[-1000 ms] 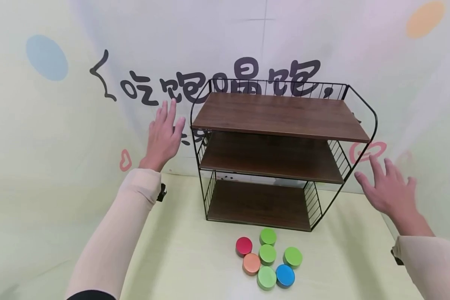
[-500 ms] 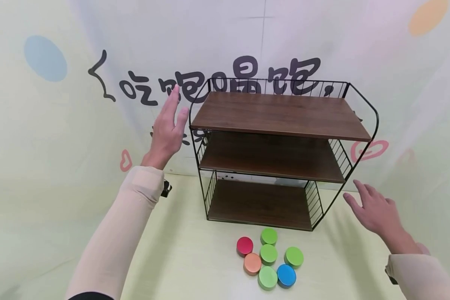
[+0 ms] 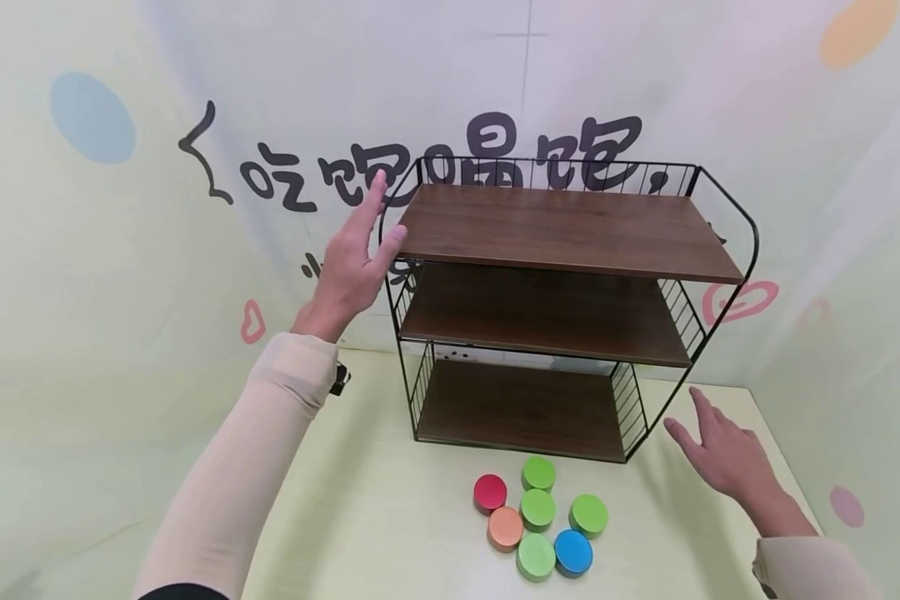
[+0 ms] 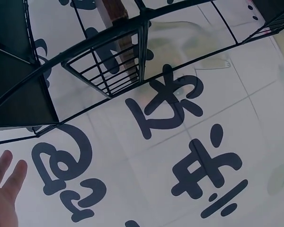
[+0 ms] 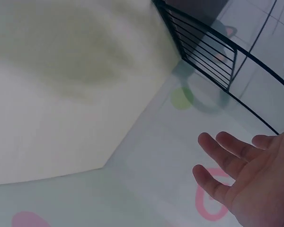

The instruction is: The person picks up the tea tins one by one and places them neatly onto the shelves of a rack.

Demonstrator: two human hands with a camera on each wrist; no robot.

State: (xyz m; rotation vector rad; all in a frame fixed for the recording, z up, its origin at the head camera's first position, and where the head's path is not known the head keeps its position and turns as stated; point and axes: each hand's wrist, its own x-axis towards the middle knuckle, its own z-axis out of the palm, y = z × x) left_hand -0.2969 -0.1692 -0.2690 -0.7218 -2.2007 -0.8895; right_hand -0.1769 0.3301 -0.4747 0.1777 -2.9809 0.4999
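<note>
A three-tier rack (image 3: 570, 229) with brown wood-look boards and a black wire frame stands on the table. My left hand (image 3: 351, 265) is at the rack's upper left corner, fingers extended, its thumb overlapping the top board's edge in the head view. In the left wrist view the fingers (image 4: 12, 182) show below the wire frame. Low beside the rack's right side, my right hand (image 3: 731, 454) has its fingers spread and holds nothing. The right wrist view shows that hand (image 5: 260, 184) apart from the rack's wire side panel (image 5: 203, 47).
Before the rack lie several round discs: a red one (image 3: 490, 493), an orange one (image 3: 505, 528), a blue one (image 3: 573, 552), and several green ones, including a light green disc (image 3: 536, 556). A printed cloth backdrop (image 3: 195, 250) hangs behind and beside the pale table (image 3: 375, 500).
My left hand has moved right, up to the rack's top left corner. My right hand has come down and left, nearer the rack's lower right side. Rack and discs stay put.
</note>
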